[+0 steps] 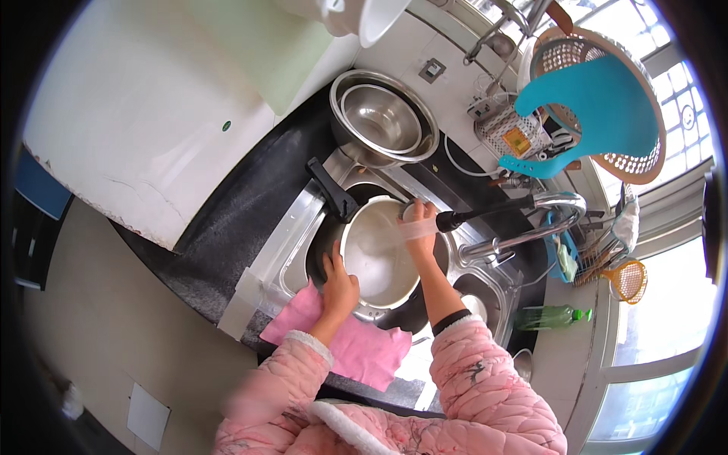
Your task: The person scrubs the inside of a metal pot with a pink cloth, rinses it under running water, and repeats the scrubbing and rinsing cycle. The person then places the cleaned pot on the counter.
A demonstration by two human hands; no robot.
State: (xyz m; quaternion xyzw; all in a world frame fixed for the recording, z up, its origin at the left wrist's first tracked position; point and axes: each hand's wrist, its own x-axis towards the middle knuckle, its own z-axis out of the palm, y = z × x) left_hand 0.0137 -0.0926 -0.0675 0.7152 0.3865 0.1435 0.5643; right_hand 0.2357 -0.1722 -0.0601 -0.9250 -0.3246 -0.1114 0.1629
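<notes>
A metal pot point(380, 256) with a black handle point(334, 192) sits in the stainless steel sink under a stream of water. The fingers of my left hand point(340, 283) rest against the near left side of the pot, its thumb close to the rim. Over the far right rim, my right hand point(421, 227) grips a small greyish thing, likely a scouring pad, partly hidden by the fingers. Water falls past that hand from the black nozzle point(447, 221) of the chrome faucet point(489, 249). Whitish water covers the pot's bottom.
Stacked steel bowls point(341, 128) stand on the dark counter beyond the sink. A pink cloth point(364, 352) lies over the sink's near edge. To the right are a green bottle point(549, 317) and a blue caddy point(560, 250). A colander point(654, 122) and a turquoise plastic piece point(608, 108) hang upper right.
</notes>
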